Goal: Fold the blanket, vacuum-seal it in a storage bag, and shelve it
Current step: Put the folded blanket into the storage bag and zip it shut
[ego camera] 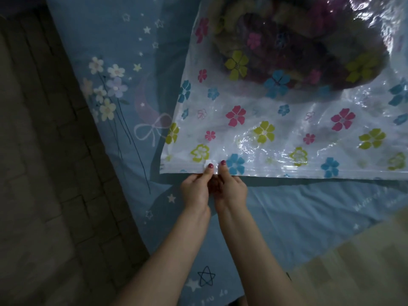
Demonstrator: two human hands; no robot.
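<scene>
On light-blue star-print bed sheet [287, 217]: 1 clear flower-printed plastic storage bag [276, 129], dark folded blanket [298, 51] inside. Left hand [195, 191] and right hand [231, 188], each grip pinching white slider clip [208, 163] near bag's left corner; zip edge runs rightward, mostly unsealed by judgement.
</scene>
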